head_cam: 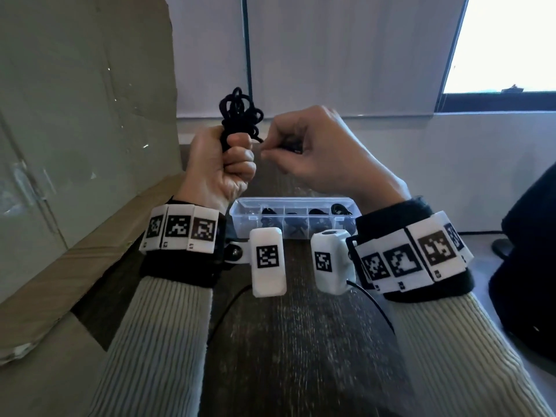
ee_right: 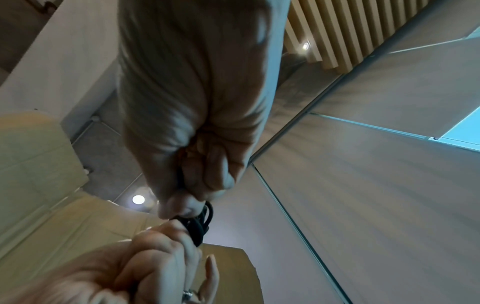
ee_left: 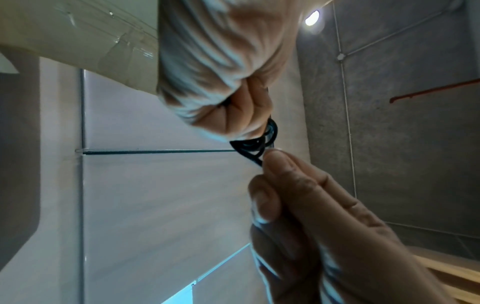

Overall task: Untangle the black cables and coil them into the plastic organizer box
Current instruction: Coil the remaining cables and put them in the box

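Two hands work a black cable bundle [head_cam: 240, 115] above the table: the left hand [head_cam: 222, 167] fists around its loops while the right hand [head_cam: 313, 152] pinches a loose strand beside it. Below both wrists, the plastic organizer box [head_cam: 240, 210] already holds dark coils in several compartments; this tangle apparently remains.

Cables [head_cam: 240, 115] black. Box [head_cam: 240, 206] clear plastic, black contents. Table [head_cam: 301, 341] dark woodgrain. Sleeves [head_cam: 159, 341] pale ribbed knit. Wristbands [head_cam: 180, 228] white with black square codes.
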Demonstrator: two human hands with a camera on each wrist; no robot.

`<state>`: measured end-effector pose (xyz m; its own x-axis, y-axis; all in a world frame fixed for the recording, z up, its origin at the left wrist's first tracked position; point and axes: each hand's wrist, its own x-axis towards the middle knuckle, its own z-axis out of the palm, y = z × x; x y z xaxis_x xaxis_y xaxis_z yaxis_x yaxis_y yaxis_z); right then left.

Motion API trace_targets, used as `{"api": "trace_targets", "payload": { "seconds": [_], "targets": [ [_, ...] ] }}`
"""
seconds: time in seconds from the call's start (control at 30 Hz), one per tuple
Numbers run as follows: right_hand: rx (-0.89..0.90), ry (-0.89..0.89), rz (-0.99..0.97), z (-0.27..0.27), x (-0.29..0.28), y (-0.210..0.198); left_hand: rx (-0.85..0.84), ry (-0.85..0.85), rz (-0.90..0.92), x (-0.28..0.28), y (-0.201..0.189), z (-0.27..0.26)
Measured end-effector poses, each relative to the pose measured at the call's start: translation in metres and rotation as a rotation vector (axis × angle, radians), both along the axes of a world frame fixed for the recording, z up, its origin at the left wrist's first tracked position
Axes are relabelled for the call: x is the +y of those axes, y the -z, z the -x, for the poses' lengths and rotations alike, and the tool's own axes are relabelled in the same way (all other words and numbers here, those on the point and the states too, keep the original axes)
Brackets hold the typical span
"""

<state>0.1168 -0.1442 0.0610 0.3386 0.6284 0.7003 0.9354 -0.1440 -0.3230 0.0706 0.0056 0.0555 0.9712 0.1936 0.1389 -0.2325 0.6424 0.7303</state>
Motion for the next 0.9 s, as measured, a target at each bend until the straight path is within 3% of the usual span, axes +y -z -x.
{"api": "trace_targets", "payload": {
  "seconds": [0.27, 0.43, 0.57, 0.77, 0.9],
  "targets": [
    [0.023, -0.097, 0.024, 0.012, -0.009, -0.01, 0.017, -0.045, 0.02, -0.007, -0.003, 0.002],
    [0.272, -0.344, -0.096, 0.009, -0.014, -0.008, -0.015, -0.038, -0.007, -0.003, -0.012, 0.007],
    [0.3, -0.435, -0.129, 0.008, -0.015, -0.006, -0.041, -0.039, -0.007, -0.001, -0.014, 0.009],
    [0.193, -0.222, -0.202, -0.001, -0.009, -0.004, -0.081, 0.079, 0.057, 0.004, -0.012, 0.011],
    [0.201, -0.139, -0.17, -0.003, -0.008, -0.004, -0.112, 0.03, -0.092, 0.0, -0.015, 0.016]
  ]
}}
